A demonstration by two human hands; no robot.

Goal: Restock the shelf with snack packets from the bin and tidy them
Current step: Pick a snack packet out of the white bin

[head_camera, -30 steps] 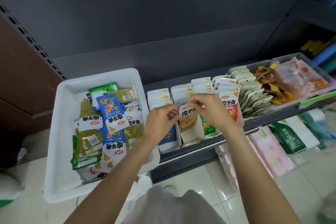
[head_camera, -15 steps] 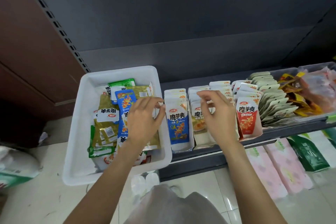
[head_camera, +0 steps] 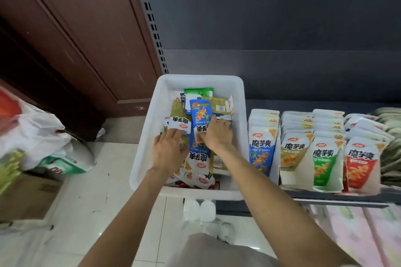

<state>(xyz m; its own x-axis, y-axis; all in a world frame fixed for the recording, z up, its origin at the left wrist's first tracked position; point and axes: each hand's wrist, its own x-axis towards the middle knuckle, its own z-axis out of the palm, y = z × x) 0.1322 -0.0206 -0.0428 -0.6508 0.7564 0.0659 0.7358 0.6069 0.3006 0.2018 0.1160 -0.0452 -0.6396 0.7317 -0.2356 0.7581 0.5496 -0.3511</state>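
A: Both hands have left the shelf (head_camera: 325,196) for the white bin (head_camera: 149,119).

B: Yes. The left hand (head_camera: 168,150) lies flat on packets; the right hand (head_camera: 217,133) pinches a blue packet (head_camera: 200,115) reading "魔芋爽". Right of the bin, shelf boxes (head_camera: 288,178) hold matching packets.

Brown door (head_camera: 65,34), pale tiled floor (head_camera: 91,191)

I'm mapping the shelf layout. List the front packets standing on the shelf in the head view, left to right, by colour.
blue packet → olive packet → green packet → red packet
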